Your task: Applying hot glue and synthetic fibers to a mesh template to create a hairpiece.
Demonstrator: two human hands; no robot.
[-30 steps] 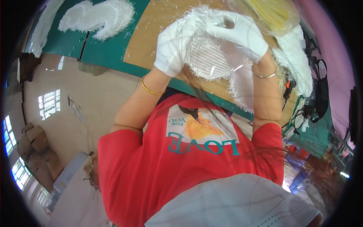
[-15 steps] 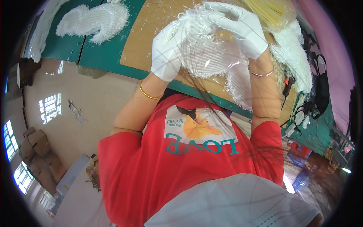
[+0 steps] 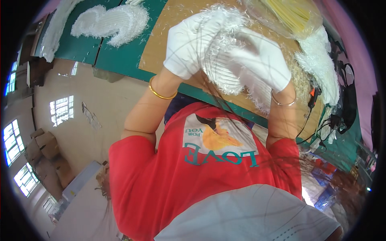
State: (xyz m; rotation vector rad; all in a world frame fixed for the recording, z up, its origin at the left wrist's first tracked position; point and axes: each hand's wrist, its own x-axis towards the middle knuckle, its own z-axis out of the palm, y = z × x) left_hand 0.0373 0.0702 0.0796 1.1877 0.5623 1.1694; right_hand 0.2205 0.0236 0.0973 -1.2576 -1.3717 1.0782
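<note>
A white, fringed, curved piece with a ribbed face (image 3: 225,70) is held over the cardboard sheet. My left hand (image 3: 189,46), in a white glove, is closed on its upper left part, the fingers partly hidden by the fringe. My right hand (image 3: 263,60), also white-gloved, lies across the right side of the piece; its fingers are smeared by motion, so its grip cannot be made out. Loose strands of fringe stick out around both gloves. The piece's lower right end (image 3: 259,96) hangs beside my right wrist.
Brown cardboard (image 3: 161,48) covers part of the green table (image 3: 116,56). A similar white fringed piece (image 3: 112,22) lies at the left. At the right are a clear bag of yellow sticks (image 3: 287,14), more white fringe (image 3: 321,64), and a black-and-orange corded tool (image 3: 314,96).
My left hand has turned and moved further over the piece. My right hand has swung down and to the right across it. The surroundings have shifted slightly right in view.
</note>
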